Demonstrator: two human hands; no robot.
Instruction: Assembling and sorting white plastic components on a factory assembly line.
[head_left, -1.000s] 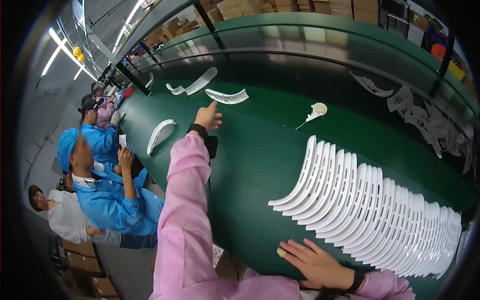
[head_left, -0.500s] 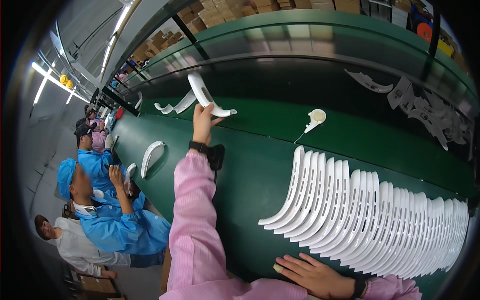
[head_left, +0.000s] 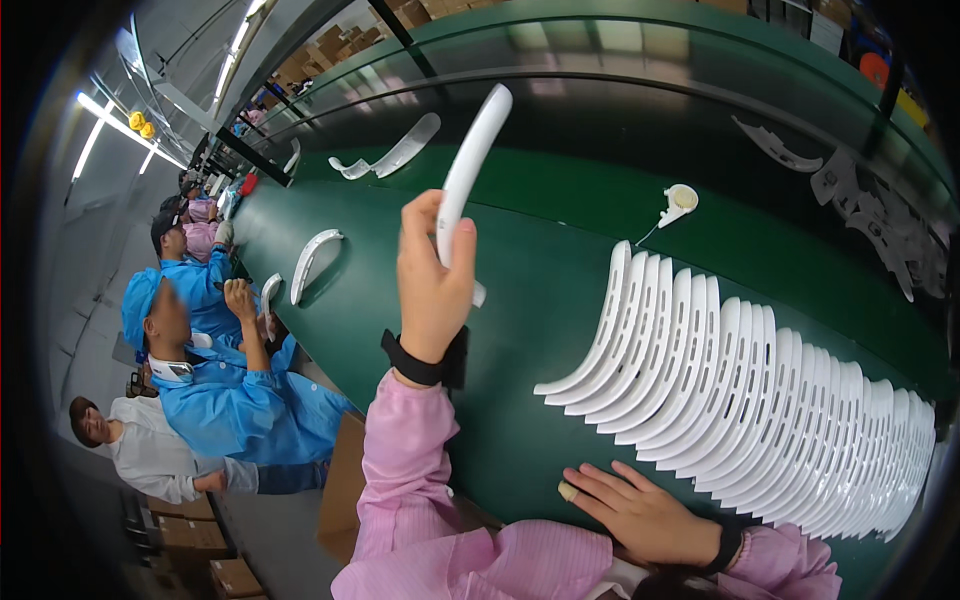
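Observation:
My left hand [head_left: 432,275] is raised above the green conveyor belt [head_left: 540,290] and grips a long curved white plastic part [head_left: 468,170], which stands nearly upright. My right hand [head_left: 640,512] rests flat on the belt's near edge, fingers spread, holding nothing. Just beyond it runs a long overlapping row of the same white curved parts [head_left: 740,390], stretching to the right. Both arms wear pink sleeves, with a black band on each wrist.
More white curved parts lie on the belt: one [head_left: 312,262] at the left, two [head_left: 395,155] farther back. A small round white piece [head_left: 680,200] lies mid-belt. Several grey parts [head_left: 860,195] hang at the right. Workers in blue coats [head_left: 215,370] sit along the left.
My left hand has picked up the white curved part from the far belt and drawn it back toward me, lifting it upright. My right hand has stayed on the belt edge.

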